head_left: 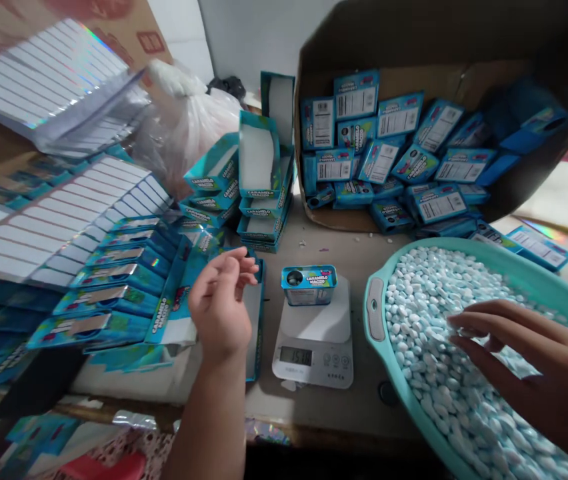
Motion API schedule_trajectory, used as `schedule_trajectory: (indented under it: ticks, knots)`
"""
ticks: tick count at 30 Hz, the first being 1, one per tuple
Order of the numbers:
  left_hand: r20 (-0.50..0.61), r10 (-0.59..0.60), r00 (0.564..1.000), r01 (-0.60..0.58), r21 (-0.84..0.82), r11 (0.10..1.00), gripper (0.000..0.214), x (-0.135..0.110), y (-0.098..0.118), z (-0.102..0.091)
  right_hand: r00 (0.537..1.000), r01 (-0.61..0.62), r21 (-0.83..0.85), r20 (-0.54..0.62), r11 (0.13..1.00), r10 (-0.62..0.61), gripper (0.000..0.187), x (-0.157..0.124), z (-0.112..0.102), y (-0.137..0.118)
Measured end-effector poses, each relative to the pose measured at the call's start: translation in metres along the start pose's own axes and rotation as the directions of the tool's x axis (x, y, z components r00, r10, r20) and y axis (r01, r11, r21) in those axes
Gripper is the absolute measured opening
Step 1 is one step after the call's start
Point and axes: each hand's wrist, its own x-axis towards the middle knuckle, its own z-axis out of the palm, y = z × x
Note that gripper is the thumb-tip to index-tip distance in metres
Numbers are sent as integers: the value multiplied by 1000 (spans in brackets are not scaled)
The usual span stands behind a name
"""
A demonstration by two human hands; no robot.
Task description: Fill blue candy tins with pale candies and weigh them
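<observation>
My right hand [524,360] reaches over a turquoise basin [381,353] filled with small white and pale-blue candies [429,347]. Its thumb and fingertips come together around what look like a few candies, partly hidden by the fingers. Left of the basin, a small blue box [309,287] labelled "Caramelo Macizo" sits upright on a white digital scale [314,363] with a lit display. My left hand [224,300] is raised left of the scale, with loosely bent fingers and nothing visible in it. Beneath and beside it lie blue display cartons [259,320].
A large cardboard box [307,217] at the back right holds many filled blue boxes [354,93]. Stacked open blue trays [259,160] stand behind the scale. Flat cartons [99,287] and white lined sheets [64,220] pile up at left, near a plastic bag [189,107].
</observation>
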Motion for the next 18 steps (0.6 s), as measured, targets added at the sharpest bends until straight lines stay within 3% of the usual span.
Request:
schedule_trajectory:
  ticks: [4, 8, 11, 15, 18]
  knots:
    - [20, -1, 1000, 0, 39, 999, 24, 0, 1, -1, 1000, 0, -1, 15, 1000, 0, 12, 9, -7, -4]
    - [27, -33, 999, 32, 42, 999, 28, 1, 3, -2, 999, -42, 74, 3, 996, 42, 9, 18, -9, -13]
    - [16, -58, 998, 57, 34, 998, 30, 3, 1, -4, 999, -12, 141, 40, 990, 7, 11, 32, -7, -23]
    - [72, -106, 992, 104, 32, 994, 36, 5, -4, -5, 984, 67, 203, 149, 977, -98, 15, 68, -7, -45]
    - [102, -105, 989, 97, 80, 992, 37, 4, -4, -5, 970, 29, 252, 226, 967, -88, 12, 109, -6, -66]
